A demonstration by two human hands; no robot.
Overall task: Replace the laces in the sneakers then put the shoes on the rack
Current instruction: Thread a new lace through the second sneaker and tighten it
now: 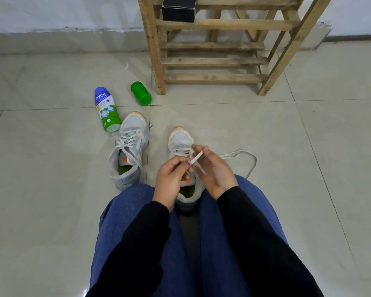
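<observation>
Two grey sneakers with orange toe tips stand on the tiled floor in front of my knees. The left sneaker (130, 146) is fully laced, its lace ends hanging loose. Over the right sneaker (180, 140) both my hands work a white lace (244, 155). My left hand (171, 181) pinches the lace end near the eyelets. My right hand (212, 170) pinches the same strip a little higher. The rest of the lace loops out on the floor to the right. The wooden shoe rack (219, 46) stands beyond the shoes.
A blue and green powder bottle (106, 109) lies on the floor left of the laced sneaker, and a green bottle (140, 93) lies by the rack's left leg. A black box (179, 8) sits on an upper rack shelf. A wall runs behind.
</observation>
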